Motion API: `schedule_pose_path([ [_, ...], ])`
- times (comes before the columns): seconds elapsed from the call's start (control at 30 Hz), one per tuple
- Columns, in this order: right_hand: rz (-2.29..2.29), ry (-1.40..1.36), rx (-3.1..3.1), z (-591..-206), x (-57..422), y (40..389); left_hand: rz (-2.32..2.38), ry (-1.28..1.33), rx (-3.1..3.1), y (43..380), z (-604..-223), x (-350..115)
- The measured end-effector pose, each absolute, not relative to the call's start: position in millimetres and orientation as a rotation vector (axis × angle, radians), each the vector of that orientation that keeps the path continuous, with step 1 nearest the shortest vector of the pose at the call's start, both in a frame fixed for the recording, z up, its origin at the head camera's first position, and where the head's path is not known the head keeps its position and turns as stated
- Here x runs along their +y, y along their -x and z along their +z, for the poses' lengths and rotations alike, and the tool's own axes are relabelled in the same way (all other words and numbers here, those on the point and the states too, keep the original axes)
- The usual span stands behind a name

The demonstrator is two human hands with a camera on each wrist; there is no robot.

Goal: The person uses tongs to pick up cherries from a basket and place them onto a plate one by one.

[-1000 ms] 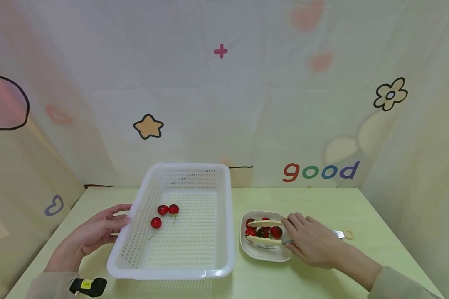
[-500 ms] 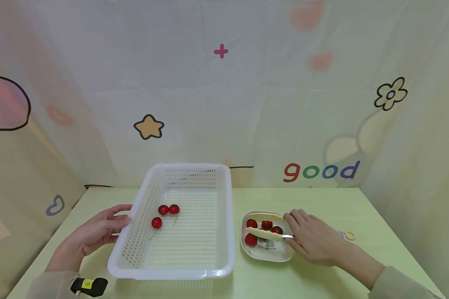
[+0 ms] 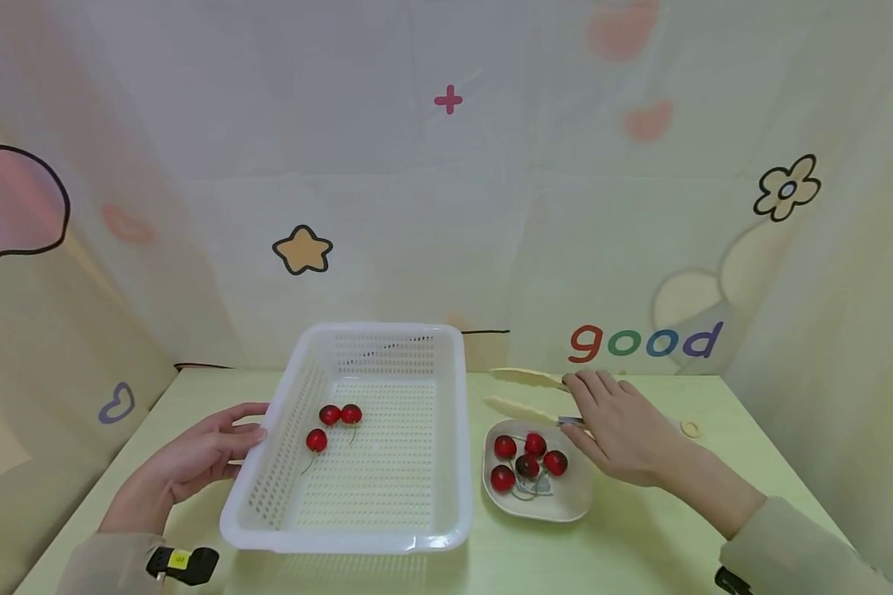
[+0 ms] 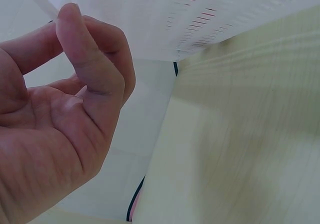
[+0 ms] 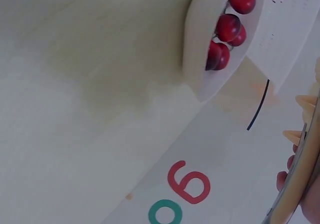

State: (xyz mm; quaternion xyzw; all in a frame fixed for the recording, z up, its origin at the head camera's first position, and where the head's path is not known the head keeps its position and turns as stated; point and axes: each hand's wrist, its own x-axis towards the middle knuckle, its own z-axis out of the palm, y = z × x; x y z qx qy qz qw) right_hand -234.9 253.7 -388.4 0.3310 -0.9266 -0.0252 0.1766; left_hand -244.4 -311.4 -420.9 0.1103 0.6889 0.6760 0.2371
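Observation:
In the head view, my left hand [image 3: 201, 454] pinches the left rim of a white perforated plastic basket [image 3: 457, 463]. My left wrist view has the thumb and curled fingers up at the basket's side wall [image 4: 200, 21]. Three red cherries [image 3: 316, 440] with stems lie in the basket's left half. My right hand [image 3: 628, 426] grips cream-tipped tongs [image 3: 521, 411] above the back of a small white dish [image 3: 573, 504]. The tongs' arms stand apart, with nothing between the tips. Several dark-red cherries [image 3: 527, 466] sit in the dish.
Basket and dish stand side by side on a pale wood-grain table [image 3: 640, 545]. Behind the table hangs a printed cloth backdrop [image 3: 387, 207], with "good" lettering [image 3: 647, 341] at the right. More cloth closes in both sides.
My right hand has raised the tongs out of the dish and away toward the back, their arms spreading. The dish's cherries have shifted slightly. My left hand stays at the basket's rim.

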Motion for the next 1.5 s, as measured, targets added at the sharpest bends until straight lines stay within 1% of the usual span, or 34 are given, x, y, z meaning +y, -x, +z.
schedule_pose_path([
  [0.27,-0.024,-1.012,-2.580,-361.9,214.0,252.9,1.857,-0.289,1.881,245.2,-421.6,-310.7],
  [0.57,-0.073,-1.131,-2.607,-358.0,160.0,275.2,1.845,-0.278,1.897,243.6,-421.0,-309.9],
  [0.8,-0.257,-1.184,-2.627,-355.4,119.8,287.5,1.847,-0.296,1.889,244.1,-420.8,-310.2],
  [1.0,-0.475,-1.187,-2.660,-360.8,83.8,294.8,1.839,-0.269,1.903,244.1,-419.1,-309.7],
  [1.13,-0.518,-1.179,-2.708,-365.7,62.9,298.5,1.846,-0.278,1.896,244.0,-417.9,-309.9],
  [1.27,-0.545,-1.145,-2.727,-372.1,48.7,303.0,1.856,-0.303,1.879,244.7,-418.3,-309.9],
  [1.5,-0.613,-1.109,-2.827,-382.7,32.6,311.0,1.855,-0.275,1.886,243.9,-418.4,-310.8],
])
